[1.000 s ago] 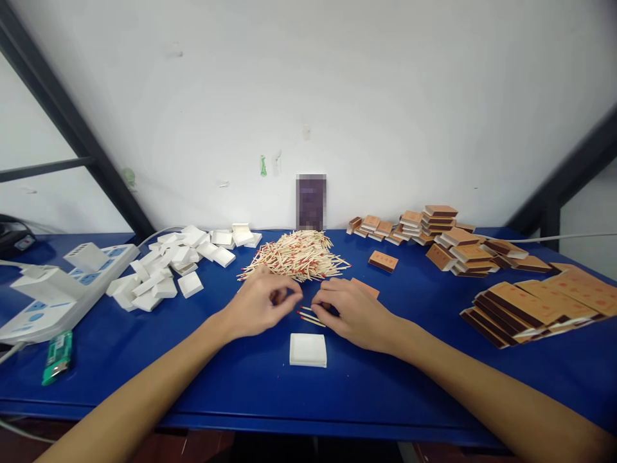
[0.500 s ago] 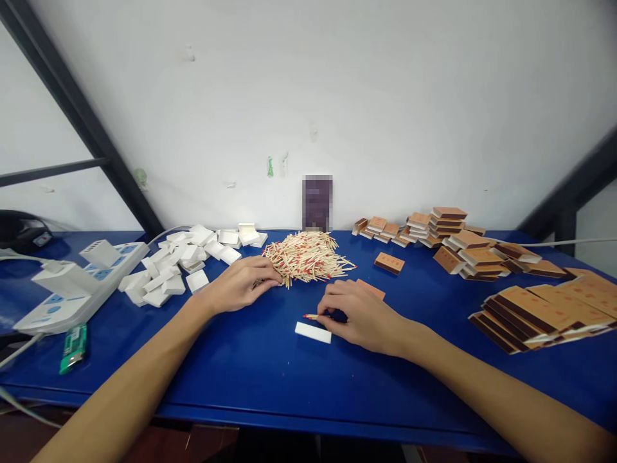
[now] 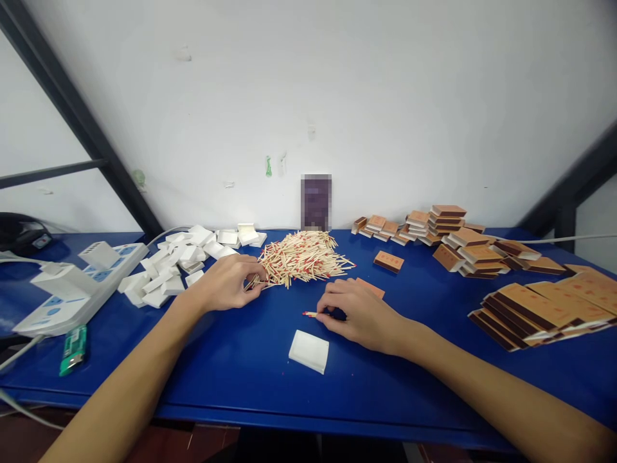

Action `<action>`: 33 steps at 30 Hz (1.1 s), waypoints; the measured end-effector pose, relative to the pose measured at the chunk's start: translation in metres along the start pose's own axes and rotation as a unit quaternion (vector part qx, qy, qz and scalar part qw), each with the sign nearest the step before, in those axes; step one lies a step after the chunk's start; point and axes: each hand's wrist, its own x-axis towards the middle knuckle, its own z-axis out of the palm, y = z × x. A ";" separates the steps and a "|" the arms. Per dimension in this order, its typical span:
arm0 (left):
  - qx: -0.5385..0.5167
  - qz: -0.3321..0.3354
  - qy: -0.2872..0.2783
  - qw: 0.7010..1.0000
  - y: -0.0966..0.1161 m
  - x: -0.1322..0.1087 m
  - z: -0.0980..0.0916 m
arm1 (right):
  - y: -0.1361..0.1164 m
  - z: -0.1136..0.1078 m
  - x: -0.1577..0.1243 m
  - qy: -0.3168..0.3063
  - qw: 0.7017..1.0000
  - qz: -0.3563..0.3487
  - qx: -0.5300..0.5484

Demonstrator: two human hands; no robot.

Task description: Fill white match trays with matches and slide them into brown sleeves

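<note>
My right hand (image 3: 361, 316) is closed in a pinch on a few matches (image 3: 310, 314), whose red heads stick out to the left between thumb and fingers. Just below it lies a white matchbox tray (image 3: 309, 352) on the blue table, flat. At the left edge of a big heap of loose matches (image 3: 308, 258), my left hand (image 3: 232, 283) is curled with thumb and fingertips closing on some matches. How many it holds is hidden. Partly behind my right hand rests an orange matchbox piece (image 3: 371, 289).
White trays (image 3: 180, 254) are piled on the left, beside a power strip (image 3: 87, 289) and a green lighter (image 3: 74, 350). Orange matchbox sleeves (image 3: 448, 225) are stacked at the back right, with flattened ones (image 3: 540, 312) nearer. A single matchbox (image 3: 389, 262) lies behind my right hand.
The white tray has tipped from its narrow side onto its broad face, nearer the front edge. My left hand has shifted slightly left along the heap. My right hand is almost unmoved.
</note>
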 end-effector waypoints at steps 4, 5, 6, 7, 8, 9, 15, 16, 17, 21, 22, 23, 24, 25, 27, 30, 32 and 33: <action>0.001 0.002 -0.028 1.000 0.001 0.001 0.003 | 0.001 0.000 0.000 0.001 1.000 -0.002 0.002; 0.002 0.006 -0.035 0.999 0.001 0.001 0.004 | 0.001 0.000 0.000 0.001 1.000 -0.002 0.002; 0.003 0.009 -0.039 0.999 0.001 0.001 0.006 | 0.001 0.000 0.000 0.002 1.000 -0.003 0.003; 0.003 0.011 -0.041 0.999 0.000 0.001 0.007 | 0.001 0.000 -0.001 0.002 1.000 -0.003 0.003; 0.005 0.010 -0.043 0.999 0.000 0.001 0.009 | 0.002 0.000 -0.001 0.003 1.000 -0.004 0.003; 0.007 0.008 -0.046 0.999 0.000 0.001 0.010 | 0.001 0.000 -0.001 0.004 1.000 -0.004 0.003; 0.007 -0.007 -0.054 0.998 -0.001 0.003 0.014 | 0.000 0.000 0.000 0.001 1.000 -0.002 0.000; 0.002 -0.009 -0.054 0.998 0.000 0.003 0.014 | 0.000 0.000 0.001 0.001 1.000 -0.002 -0.002; -0.004 -0.009 -0.054 0.999 0.000 0.003 0.014 | 0.000 0.000 0.001 0.001 1.000 -0.002 -0.004; -0.027 -0.008 -0.045 0.999 0.006 0.003 0.015 | 0.000 0.000 0.000 0.002 1.000 -0.005 -0.006; -0.033 -0.007 -0.046 0.998 0.009 0.003 0.015 | 0.000 0.000 0.000 0.002 1.000 -0.006 -0.006; -0.039 -0.004 -0.046 0.998 0.013 0.004 0.015 | 0.000 0.000 0.000 0.001 1.000 -0.006 -0.006; -0.045 0.001 -0.045 0.998 0.016 0.004 0.016 | 0.000 0.000 0.000 0.000 1.000 -0.007 -0.006; -0.050 0.009 -0.042 0.998 0.020 0.005 0.017 | 0.000 0.000 0.000 -0.002 1.000 -0.007 -0.006; -0.055 0.026 -0.030 0.998 0.029 0.008 0.021 | 0.000 0.001 0.000 -0.004 1.000 -0.010 -0.007; -0.049 0.045 -0.021 0.998 0.041 0.012 0.028 | 0.001 0.002 0.001 -0.003 1.000 -0.013 -0.011; -0.043 0.050 -0.015 0.998 0.047 0.014 0.032 | 0.001 0.003 0.001 -0.003 1.000 -0.016 -0.011; -0.042 0.050 -0.013 0.998 0.050 0.015 0.034 | 0.001 0.003 0.001 -0.002 1.000 -0.017 -0.009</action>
